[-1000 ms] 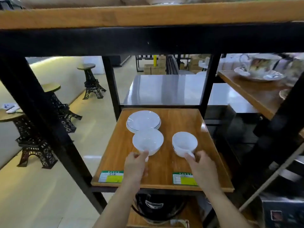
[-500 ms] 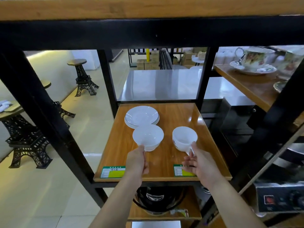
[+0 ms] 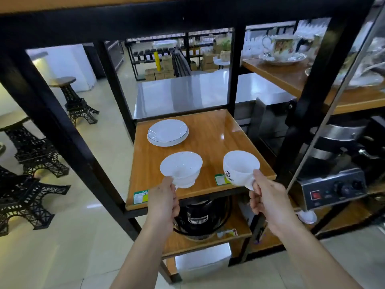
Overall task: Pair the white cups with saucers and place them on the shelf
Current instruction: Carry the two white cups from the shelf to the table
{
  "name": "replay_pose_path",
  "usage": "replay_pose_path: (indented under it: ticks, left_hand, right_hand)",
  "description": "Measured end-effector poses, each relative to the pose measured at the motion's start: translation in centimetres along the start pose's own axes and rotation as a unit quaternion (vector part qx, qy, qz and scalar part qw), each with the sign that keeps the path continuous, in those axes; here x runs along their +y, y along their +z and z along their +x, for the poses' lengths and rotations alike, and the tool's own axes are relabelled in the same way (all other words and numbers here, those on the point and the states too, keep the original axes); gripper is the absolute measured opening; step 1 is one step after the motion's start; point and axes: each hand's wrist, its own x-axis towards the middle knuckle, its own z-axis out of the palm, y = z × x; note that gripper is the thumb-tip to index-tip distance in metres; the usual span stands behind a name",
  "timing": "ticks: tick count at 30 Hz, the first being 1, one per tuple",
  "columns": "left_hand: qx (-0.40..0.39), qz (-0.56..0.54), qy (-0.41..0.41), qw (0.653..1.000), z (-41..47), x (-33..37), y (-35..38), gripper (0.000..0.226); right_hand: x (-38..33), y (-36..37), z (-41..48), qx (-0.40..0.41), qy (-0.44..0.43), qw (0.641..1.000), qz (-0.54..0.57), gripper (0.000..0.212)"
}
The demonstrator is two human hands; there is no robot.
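Two white cups are held up over the front of the wooden shelf (image 3: 210,140). My left hand (image 3: 164,200) grips the handle of the left white cup (image 3: 181,168), which tilts toward me. My right hand (image 3: 265,197) pinches the handle of the right white cup (image 3: 239,167), which bears a small black logo. A stack of white saucers (image 3: 167,132) with thin dark rims sits at the shelf's back left, apart from both cups.
Black metal posts (image 3: 235,69) frame the shelf. A floral cup on a saucer (image 3: 283,50) stands on the higher shelf at right. A black cooker (image 3: 198,217) sits on the shelf below, a metal appliance (image 3: 333,184) at right. Tower-shaped stools (image 3: 31,155) stand left.
Both hands closed on the cup handles and lifted the two cups off the shelf, drawing them toward me. The view pulled back and tilted down.
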Motion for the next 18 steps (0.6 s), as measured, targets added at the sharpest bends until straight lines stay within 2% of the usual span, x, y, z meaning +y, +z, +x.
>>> replay_pose_path:
  ticks: [5,10,14,18]
  left_hand:
    - [-0.059,0.012,0.007,0.998,-3.2,-1.9,0.9,0.042]
    - [-0.153,0.066,0.007,0.986,-7.5,-4.0,5.6,0.045]
    - [-0.226,0.084,0.008,0.97,-11.2,-5.9,10.5,0.044]
    - [-0.306,0.116,0.003,0.945,-16.0,-9.0,15.7,0.046]
  right_hand:
    - [0.9,-4.1,-4.4,0.059,-0.008,0.998,0.013,0.049]
    - [2.1,-10.1,-8.1,0.161,-0.034,0.986,0.037,0.051]
    - [3.3,-15.8,-11.2,0.239,-0.037,0.968,0.068,0.05]
    - [5.0,-22.9,-15.9,0.345,-0.043,0.934,0.086,0.052]
